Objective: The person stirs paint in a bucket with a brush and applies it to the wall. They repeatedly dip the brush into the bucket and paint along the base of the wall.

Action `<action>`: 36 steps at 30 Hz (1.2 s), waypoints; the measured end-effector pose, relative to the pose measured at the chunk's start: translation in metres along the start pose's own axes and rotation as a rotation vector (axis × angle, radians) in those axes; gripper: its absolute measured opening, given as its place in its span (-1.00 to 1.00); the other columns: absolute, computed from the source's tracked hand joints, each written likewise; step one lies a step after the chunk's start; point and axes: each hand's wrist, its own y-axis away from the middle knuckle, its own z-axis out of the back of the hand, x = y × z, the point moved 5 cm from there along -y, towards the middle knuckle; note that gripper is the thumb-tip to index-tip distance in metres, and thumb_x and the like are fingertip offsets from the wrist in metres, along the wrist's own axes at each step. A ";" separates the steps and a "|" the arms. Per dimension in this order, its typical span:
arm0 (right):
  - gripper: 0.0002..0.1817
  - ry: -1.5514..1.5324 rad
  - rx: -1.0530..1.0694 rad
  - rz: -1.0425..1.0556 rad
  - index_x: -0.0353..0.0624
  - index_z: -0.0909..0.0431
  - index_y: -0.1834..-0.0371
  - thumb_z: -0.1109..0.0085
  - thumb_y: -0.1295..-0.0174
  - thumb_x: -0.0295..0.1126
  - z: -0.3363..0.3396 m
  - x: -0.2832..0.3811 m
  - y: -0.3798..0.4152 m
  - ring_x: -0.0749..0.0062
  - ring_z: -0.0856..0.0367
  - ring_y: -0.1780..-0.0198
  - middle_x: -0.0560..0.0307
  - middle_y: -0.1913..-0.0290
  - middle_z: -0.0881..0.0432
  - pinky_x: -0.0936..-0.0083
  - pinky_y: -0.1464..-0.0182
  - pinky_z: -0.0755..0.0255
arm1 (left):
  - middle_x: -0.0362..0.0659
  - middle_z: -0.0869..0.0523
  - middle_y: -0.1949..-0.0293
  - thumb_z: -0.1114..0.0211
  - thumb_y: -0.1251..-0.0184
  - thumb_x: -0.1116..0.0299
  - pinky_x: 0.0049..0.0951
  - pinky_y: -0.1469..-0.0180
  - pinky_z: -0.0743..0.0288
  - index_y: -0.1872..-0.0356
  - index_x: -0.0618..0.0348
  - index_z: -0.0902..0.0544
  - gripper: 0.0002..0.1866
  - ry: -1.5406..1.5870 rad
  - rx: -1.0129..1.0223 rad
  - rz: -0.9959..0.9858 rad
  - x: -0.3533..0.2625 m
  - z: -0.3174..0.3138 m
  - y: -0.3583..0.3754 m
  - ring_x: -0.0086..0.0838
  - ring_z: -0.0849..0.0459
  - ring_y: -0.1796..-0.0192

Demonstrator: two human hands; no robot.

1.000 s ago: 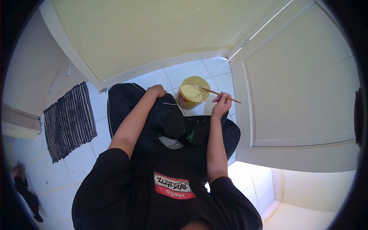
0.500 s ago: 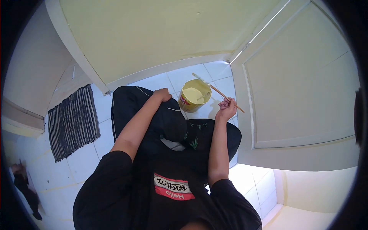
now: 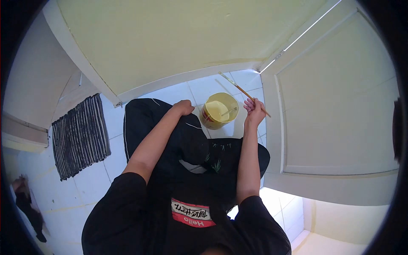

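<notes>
My right hand (image 3: 255,113) is closed around the wooden handle of a thin paintbrush (image 3: 240,89). The brush slants up and left, its pale, paint-marked tip near the foot of the wall. Just left of this hand, a yellow bucket (image 3: 205,121) stands upright on the floor, apart from the brush. Pale yellow paint (image 3: 217,109) fills part of it, and a stick-like object (image 3: 230,111) leans inside. My left hand (image 3: 184,107) rests on my bent knee with its fingers curled in; I see nothing in it.
Ahead rises a pale yellow wall (image 3: 161,38) with a white baseboard (image 3: 165,85). A panelled door (image 3: 335,106) is on the right. A dark striped rug (image 3: 81,136) lies left on the white tiles (image 3: 83,187). Part of another person (image 3: 29,208) shows at the lower left edge.
My right hand has risen slightly with the brush, and the brush tip has moved away from above the bucket toward the wall. My left hand stays on my knee. The view has shifted a little.
</notes>
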 end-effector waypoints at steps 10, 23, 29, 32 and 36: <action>-0.84 -0.011 0.091 -0.004 -0.32 -0.50 0.27 -0.08 -0.39 -0.43 -0.015 -0.043 -0.040 0.20 -0.75 0.40 -0.20 0.34 -0.70 0.44 0.41 -0.68 | 0.13 -0.76 0.14 -0.23 -0.34 -0.01 -0.11 -0.01 -0.55 0.19 0.25 -0.71 -0.55 0.045 -0.136 -0.112 0.012 -0.005 -0.022 0.01 -0.72 0.04; -0.84 0.067 0.027 -0.042 -0.34 -0.52 0.25 -0.11 -0.41 -0.43 -0.020 -0.047 -0.043 0.20 -0.79 0.28 -0.15 0.28 -0.72 0.49 0.36 -0.70 | -0.13 -0.74 0.40 -0.21 -0.41 0.06 -0.37 0.18 -0.55 0.22 0.27 -0.65 -0.61 0.224 0.117 -0.046 -0.005 0.007 -0.039 -0.43 -0.69 0.32; -0.83 0.067 0.050 -0.027 -0.35 -0.52 0.22 -0.10 -0.43 -0.43 -0.028 -0.051 -0.048 0.24 -0.80 0.25 -0.13 0.25 -0.72 0.51 0.35 -0.71 | -0.16 -0.72 0.42 -0.18 -0.44 0.06 -0.40 0.18 -0.53 0.25 0.26 -0.64 -0.61 0.204 0.139 -0.031 0.000 0.007 -0.043 -0.45 -0.66 0.34; -0.84 0.091 0.042 -0.022 -0.35 -0.52 0.19 -0.10 -0.43 -0.43 -0.031 -0.053 -0.049 0.25 -0.79 0.21 -0.12 0.22 -0.72 0.51 0.34 -0.71 | -0.16 -0.71 0.42 -0.17 -0.46 0.06 -0.40 0.18 -0.53 0.26 0.26 -0.64 -0.61 0.226 0.146 -0.026 -0.001 0.008 -0.041 -0.45 -0.66 0.34; -0.84 0.115 0.050 -0.039 -0.34 -0.54 0.14 -0.10 -0.43 -0.43 -0.030 -0.054 -0.051 0.26 -0.79 0.17 -0.09 0.19 -0.72 0.50 0.31 -0.70 | -0.16 -0.72 0.42 -0.16 -0.47 0.05 -0.40 0.17 -0.53 0.27 0.25 -0.63 -0.60 0.244 0.142 -0.024 0.003 0.005 -0.045 -0.45 -0.66 0.34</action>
